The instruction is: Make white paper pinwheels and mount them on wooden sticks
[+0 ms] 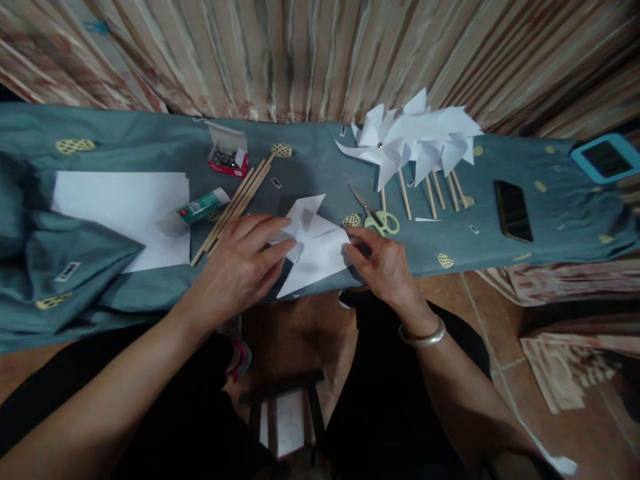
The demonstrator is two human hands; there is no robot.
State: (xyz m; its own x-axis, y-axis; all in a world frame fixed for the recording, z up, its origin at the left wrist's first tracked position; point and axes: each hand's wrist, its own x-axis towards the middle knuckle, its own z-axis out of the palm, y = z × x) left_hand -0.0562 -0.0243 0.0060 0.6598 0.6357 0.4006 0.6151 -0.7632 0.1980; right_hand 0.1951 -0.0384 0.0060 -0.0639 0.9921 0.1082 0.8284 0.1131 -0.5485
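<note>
A partly folded white paper pinwheel [320, 248] lies near the front edge of the cloth-covered surface, between my hands. My left hand [245, 263] has its fingers closed on the pinwheel's left blade. At the right corner, my right hand [377, 257] pinches the paper between thumb and forefinger. Just beyond my right hand lie scissors with green handles [383, 223]. Left of the pinwheel, several wooden sticks [240, 200] lie in a slanted bundle, partly behind my left hand.
Finished paper pinwheels on sticks [415, 137] are heaped at the back right. A red box of small metal pieces [229, 157], a glue stick [203, 205] and white paper sheets [120, 190] lie left. A phone [514, 211] and a blue-framed device [607, 159] are at right.
</note>
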